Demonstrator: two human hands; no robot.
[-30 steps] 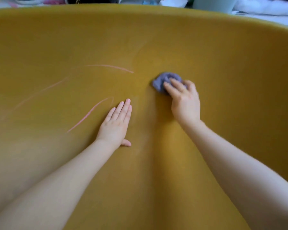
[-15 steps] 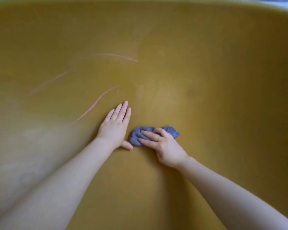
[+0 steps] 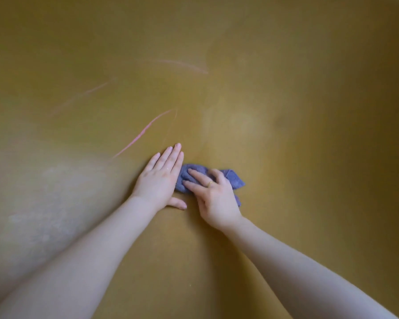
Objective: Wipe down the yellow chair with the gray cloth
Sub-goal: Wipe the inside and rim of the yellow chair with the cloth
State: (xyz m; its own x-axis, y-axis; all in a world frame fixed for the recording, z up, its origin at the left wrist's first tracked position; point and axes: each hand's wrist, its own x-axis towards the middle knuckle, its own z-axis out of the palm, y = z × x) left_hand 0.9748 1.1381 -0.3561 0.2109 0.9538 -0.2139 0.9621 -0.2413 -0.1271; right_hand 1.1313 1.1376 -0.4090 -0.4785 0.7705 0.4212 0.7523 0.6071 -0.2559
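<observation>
Head view: right hand (image 3: pixel 213 199) presses gray cloth (image 3: pixel 234 180) on yellow chair (image 3: pixel 286 134), touching flat left hand (image 3: pixel 159 178).

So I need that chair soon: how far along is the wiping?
Nothing looks clearly finished. In hand: the right hand presses the gray cloth on the yellow chair, beside the flat left hand. Left: pink streaks and a pale smudged patch remain.
</observation>
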